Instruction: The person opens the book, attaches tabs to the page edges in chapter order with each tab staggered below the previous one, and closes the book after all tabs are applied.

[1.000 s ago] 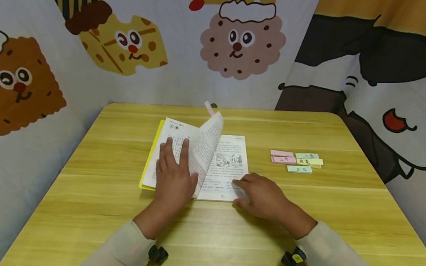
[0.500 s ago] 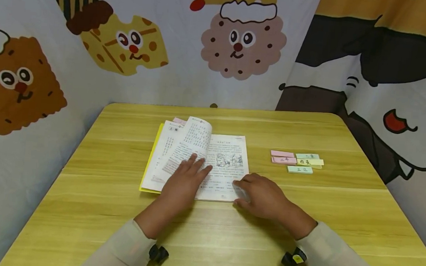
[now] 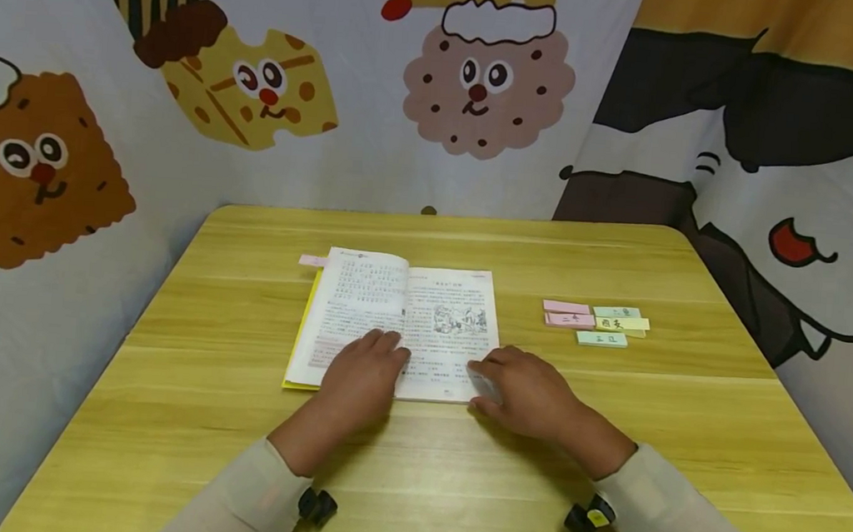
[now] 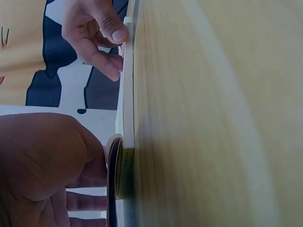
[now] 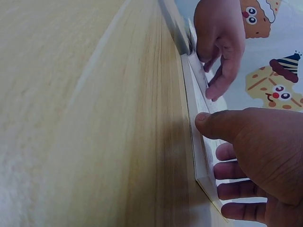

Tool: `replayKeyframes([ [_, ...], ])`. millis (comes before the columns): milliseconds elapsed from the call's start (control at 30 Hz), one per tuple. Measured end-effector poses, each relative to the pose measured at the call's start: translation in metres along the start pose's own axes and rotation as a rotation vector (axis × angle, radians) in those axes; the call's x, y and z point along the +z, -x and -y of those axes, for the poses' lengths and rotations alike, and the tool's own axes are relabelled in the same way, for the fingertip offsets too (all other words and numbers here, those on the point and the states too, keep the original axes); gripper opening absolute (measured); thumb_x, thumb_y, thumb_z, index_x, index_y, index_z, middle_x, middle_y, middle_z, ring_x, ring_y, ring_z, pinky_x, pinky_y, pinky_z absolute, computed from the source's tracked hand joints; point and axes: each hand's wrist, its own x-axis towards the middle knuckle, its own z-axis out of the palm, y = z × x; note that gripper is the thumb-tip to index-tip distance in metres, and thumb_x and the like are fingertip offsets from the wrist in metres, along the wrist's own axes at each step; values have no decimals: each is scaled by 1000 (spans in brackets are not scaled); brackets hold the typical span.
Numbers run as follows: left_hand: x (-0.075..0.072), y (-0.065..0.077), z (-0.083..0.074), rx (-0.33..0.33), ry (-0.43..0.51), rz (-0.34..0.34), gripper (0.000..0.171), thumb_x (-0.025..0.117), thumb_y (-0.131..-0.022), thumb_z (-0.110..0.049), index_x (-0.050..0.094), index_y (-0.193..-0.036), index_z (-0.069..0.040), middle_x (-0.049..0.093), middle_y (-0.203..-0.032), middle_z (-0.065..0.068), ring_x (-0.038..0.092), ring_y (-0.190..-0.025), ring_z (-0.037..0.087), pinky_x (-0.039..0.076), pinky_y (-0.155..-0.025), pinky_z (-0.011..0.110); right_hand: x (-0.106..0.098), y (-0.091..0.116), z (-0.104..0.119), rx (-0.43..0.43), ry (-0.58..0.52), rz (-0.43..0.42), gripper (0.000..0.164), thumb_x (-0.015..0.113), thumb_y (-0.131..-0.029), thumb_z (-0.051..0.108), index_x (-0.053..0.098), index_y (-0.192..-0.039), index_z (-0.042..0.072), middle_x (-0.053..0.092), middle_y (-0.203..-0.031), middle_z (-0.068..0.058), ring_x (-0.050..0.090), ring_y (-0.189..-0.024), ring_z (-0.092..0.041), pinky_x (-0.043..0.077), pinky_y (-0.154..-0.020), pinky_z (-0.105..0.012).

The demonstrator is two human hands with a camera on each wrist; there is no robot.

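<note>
**Inspection: spread book, centre of frame, under both hands**

Found a printed book (image 3: pixel 417 315) lying spread on the tabletop (image 3: pixel 189 322), at the centre of the head view, with a yellow cover (image 3: pixel 300 387) showing past the left page (image 3: pixel 366 295) and a pink tab (image 3: pixel 311 261) jutting from the upper left corner. Noted a group of pink, green and yellow paper strips (image 3: pixel 568 320) to the right of centre, well apart from the book.

Observed the left hand (image 3: pixel 361 374) resting low on the left page, reaching the fold, with fingers (image 4: pixel 85 202) slightly apart and pinching nothing visible. Observed the right hand (image 3: pixel 529 391) at the lower right corner of the right page (image 3: pixel 461 281), with relaxed fingers (image 5: pixel 236 190) a little spread over the paper and the thumb (image 5: pixel 202 120) at the near edge. Unable to tell, from so shallow an angle at the right wrist, whether to record a firm press or a mere touch there.

Judged light overall, with thin, limp leaves likely to curl, crease or slip over one another and spring up near the fold. Rated stiffer at the page block, visible at the near edge in both wrist views. Expect an easy slide on the smooth tabletop. Advise lifting a single leaf by its free outer corner, flat between fingertip and thumb, never by the pink tab, for fear of tearing. For moving the whole book, advise gripping both outer edges, cover included, with support beneath the fold.
</note>
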Motion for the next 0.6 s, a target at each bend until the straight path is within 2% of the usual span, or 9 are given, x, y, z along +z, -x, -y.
replayKeyframes([
  [167,1,0,0,-39,8,-23,18,55,-85,-9,64,-100,-12,55,-109,4,51,-104,24,46,-80,38,0,0,-1,-1,-4,2,56,71,-77,49,64,-121,15,62,-107,2,57,-94,-14,47,-78,-32],
  [400,2,0,-1,-76,46,-41,20,57,-83,-12,64,-102,-10,56,-113,6,53,-101,26,49,-68,39,0,0,-1,-5,-10,1,55,72,-77,49,65,-120,15,62,-107,1,57,-93,-14,47,-78,-32],
  [600,4,-2,-2,-105,77,-17,23,56,-84,-13,63,-105,-9,56,-116,8,53,-101,27,49,-61,38,-1,1,-2,-7,-28,8,49,73,-76,47,68,-113,16,62,-106,3,57,-94,-12,46,-78,-31],
])
